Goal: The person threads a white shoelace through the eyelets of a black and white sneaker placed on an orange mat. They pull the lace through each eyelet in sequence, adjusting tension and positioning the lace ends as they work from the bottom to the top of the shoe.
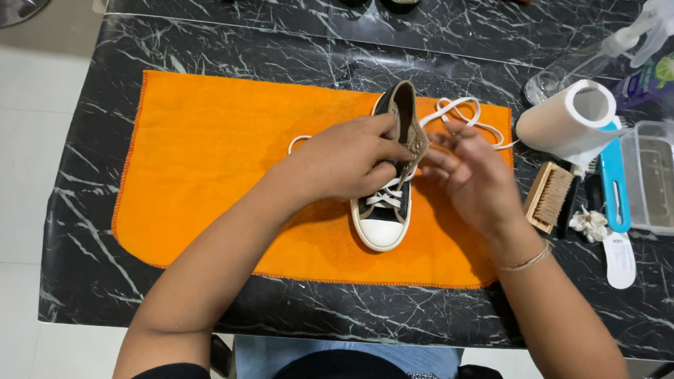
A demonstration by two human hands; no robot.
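Left hand [345, 164] is clamping the small black canvas high-top sneaker [387, 195] on the orange cloth [203, 170] while right hand [468, 175], blurred, is pinching its white lace [459, 111]; a hard tug risks tipping the shoe.

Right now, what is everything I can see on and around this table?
table: one, black marble pattern with white veins, fills the view
cloth: one, orange, spread flat on the table
sneaker: one, black with white toe cap and tan lining, upright on the cloth, toe toward the person
lace: one, white, loose end looped on the cloth behind the sneaker
paper roll: one, white, lying right of the cloth
brush: one, wooden with pale bristles, right of the cloth
spray bottle: one, clear, far right corner
tub: one, clear plastic, right edge
left hand: gripping the sneaker's side
right hand: fingers at the lace, blurred
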